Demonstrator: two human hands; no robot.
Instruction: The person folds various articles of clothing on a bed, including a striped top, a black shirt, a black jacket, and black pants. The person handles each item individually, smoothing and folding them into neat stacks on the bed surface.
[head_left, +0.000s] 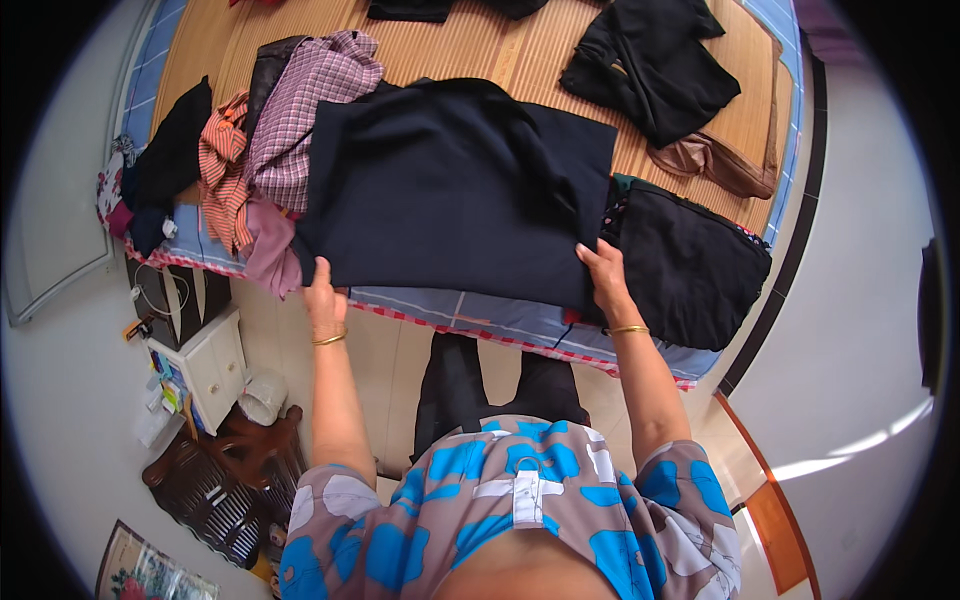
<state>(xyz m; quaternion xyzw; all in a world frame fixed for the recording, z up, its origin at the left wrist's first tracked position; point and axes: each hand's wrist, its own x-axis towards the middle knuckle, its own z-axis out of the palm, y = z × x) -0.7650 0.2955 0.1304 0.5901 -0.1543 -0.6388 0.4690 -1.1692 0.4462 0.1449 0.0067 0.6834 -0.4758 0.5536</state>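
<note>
A dark navy garment (442, 202) is spread flat between my hands at the near edge of the bed. My left hand (325, 300) grips its near left corner, thumb on top. The near right corner is pinched in my right hand (606, 276). Some of the fingers are hidden beneath the cloth. Right of it lies a pile of folded black clothing (686, 262), close by my right wrist. On the left, a pink plaid shirt (311, 112) and a mauve cloth (271, 244) lie against the navy garment.
A bamboo mat (480, 49) covers the bed over a blue sheet (480, 309). Black trousers (649, 67) and a brown garment (716, 161) lie at far right. An orange striped garment (225, 176) rests at left. Below stand a white cabinet (206, 367) and a dark wooden chair (217, 487).
</note>
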